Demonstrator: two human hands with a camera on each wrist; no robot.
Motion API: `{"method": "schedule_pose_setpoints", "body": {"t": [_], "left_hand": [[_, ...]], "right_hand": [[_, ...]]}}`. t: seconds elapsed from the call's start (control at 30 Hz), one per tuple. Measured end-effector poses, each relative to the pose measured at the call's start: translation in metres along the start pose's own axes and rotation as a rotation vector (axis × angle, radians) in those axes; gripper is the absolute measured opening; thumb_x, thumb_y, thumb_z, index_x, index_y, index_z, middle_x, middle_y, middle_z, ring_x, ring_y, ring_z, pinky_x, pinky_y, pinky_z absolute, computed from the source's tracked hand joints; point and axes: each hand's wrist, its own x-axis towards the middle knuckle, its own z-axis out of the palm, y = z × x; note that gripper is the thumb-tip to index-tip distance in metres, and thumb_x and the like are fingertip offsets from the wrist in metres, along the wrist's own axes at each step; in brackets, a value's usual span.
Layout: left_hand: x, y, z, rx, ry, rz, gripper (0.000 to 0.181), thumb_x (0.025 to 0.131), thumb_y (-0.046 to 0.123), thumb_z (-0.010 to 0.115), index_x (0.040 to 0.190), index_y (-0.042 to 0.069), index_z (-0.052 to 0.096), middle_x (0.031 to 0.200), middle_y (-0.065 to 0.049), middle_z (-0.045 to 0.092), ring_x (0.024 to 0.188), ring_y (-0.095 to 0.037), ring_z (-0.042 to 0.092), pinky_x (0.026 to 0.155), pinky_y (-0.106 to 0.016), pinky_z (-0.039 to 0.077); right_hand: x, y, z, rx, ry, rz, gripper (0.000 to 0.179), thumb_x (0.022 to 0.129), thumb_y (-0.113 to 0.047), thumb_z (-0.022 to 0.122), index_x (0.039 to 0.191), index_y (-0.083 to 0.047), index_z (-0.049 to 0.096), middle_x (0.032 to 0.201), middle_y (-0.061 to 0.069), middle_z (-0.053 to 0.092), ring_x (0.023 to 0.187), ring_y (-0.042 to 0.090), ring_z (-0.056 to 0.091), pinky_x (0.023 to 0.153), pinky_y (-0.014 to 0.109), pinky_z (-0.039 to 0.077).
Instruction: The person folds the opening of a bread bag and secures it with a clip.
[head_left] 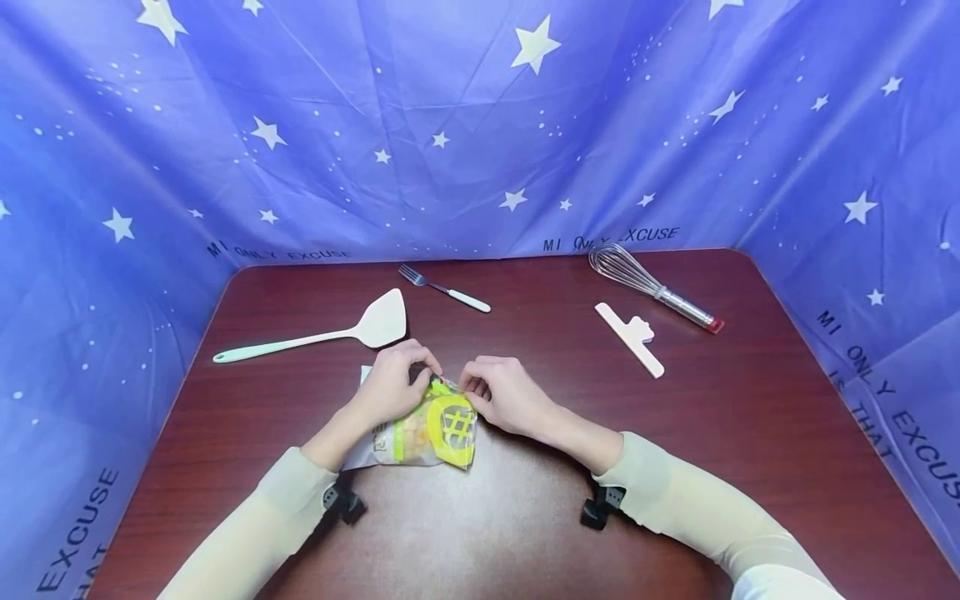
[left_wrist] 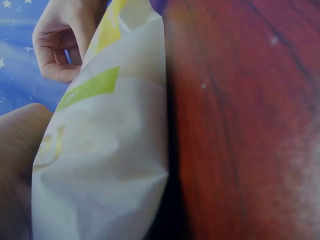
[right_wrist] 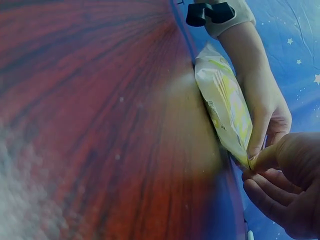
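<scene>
A plastic snack bag (head_left: 416, 442), pale with yellow and green print and a clear window showing light-coloured pieces, lies on the table before me. My left hand (head_left: 392, 382) reaches across its far side, thumb and fingers pinching the edge near the far right corner. Close beside it, my right hand (head_left: 512, 393) pinches the same corner. In the right wrist view, the thumb and fingers of the right hand (right_wrist: 287, 185) meet at the tip of the bag (right_wrist: 227, 102), against the left hand's fingertips. The bag (left_wrist: 107, 145) partly hides the left hand (left_wrist: 17, 155) in the left wrist view.
Beyond my left hand lies a white spatula (head_left: 382, 321) with a pale green handle. A fork (head_left: 468, 300) with a white handle is farther back. To the right are a white clip (head_left: 626, 337) and a whisk (head_left: 663, 296). Starry blue curtain (head_left: 465, 125) surrounds the table.
</scene>
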Motion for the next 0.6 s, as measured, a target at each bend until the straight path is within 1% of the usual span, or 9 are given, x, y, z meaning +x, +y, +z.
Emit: {"method": "schedule_pose_setpoints", "body": {"t": [0.17, 0.27, 0.37, 0.47, 0.53, 0.6], "left_hand": [[-0.0055, -0.0041, 0.0017, 0.017, 0.000, 0.033, 0.017, 0.084, 0.002, 0.067, 0.084, 0.015, 0.077, 0.088, 0.001, 0.073, 0.088, -0.016, 0.069, 0.083, -0.038, 0.058], [-0.0066, -0.0038, 0.0019, 0.021, -0.008, 0.033, 0.014, 0.080, 0.004, 0.068, 0.082, 0.015, 0.076, 0.088, 0.001, 0.072, 0.088, -0.017, 0.068, 0.082, -0.038, 0.057], [-0.0067, -0.0020, 0.0013, 0.030, -0.032, 0.008, 0.012, 0.080, 0.007, 0.067, 0.084, 0.015, 0.075, 0.091, 0.001, 0.073, 0.092, -0.019, 0.068, 0.084, -0.039, 0.056], [-0.0067, -0.0009, 0.0013, 0.047, -0.053, -0.044, 0.014, 0.081, 0.008, 0.067, 0.090, 0.015, 0.074, 0.092, -0.001, 0.073, 0.093, -0.021, 0.066, 0.083, -0.039, 0.054], [-0.0066, -0.0010, 0.0018, 0.057, -0.066, -0.073, 0.017, 0.082, 0.007, 0.066, 0.095, 0.015, 0.074, 0.093, -0.002, 0.074, 0.093, -0.021, 0.065, 0.082, -0.039, 0.053], [-0.0061, -0.0016, 0.0025, 0.055, -0.074, -0.087, 0.021, 0.082, 0.005, 0.066, 0.098, 0.015, 0.075, 0.094, -0.002, 0.075, 0.093, -0.022, 0.065, 0.081, -0.040, 0.054]], "right_hand": [[-0.0024, -0.0027, -0.0006, -0.013, 0.009, -0.045, 0.010, 0.088, 0.001, 0.076, 0.087, -0.009, 0.074, 0.083, 0.001, 0.070, 0.075, 0.007, 0.069, 0.069, 0.014, 0.056], [-0.0031, -0.0032, -0.0011, -0.021, 0.012, -0.062, 0.011, 0.086, 0.003, 0.075, 0.086, -0.009, 0.074, 0.082, 0.001, 0.070, 0.075, 0.007, 0.068, 0.069, 0.013, 0.055], [-0.0029, -0.0035, -0.0008, -0.020, 0.002, -0.064, 0.013, 0.084, 0.004, 0.073, 0.086, -0.009, 0.075, 0.084, 0.001, 0.070, 0.074, 0.007, 0.067, 0.069, 0.013, 0.055], [-0.0032, -0.0027, 0.0000, -0.015, -0.013, -0.056, 0.014, 0.083, 0.004, 0.071, 0.087, -0.009, 0.076, 0.084, 0.001, 0.069, 0.074, 0.007, 0.066, 0.069, 0.013, 0.054], [-0.0033, -0.0016, 0.0011, -0.002, -0.022, -0.044, 0.011, 0.082, 0.000, 0.072, 0.086, -0.010, 0.075, 0.082, 0.001, 0.068, 0.073, 0.008, 0.066, 0.068, 0.014, 0.054], [-0.0031, -0.0006, 0.0022, 0.026, -0.022, -0.017, 0.005, 0.083, -0.006, 0.074, 0.084, -0.011, 0.075, 0.080, 0.001, 0.067, 0.070, 0.009, 0.065, 0.065, 0.014, 0.053]]}}
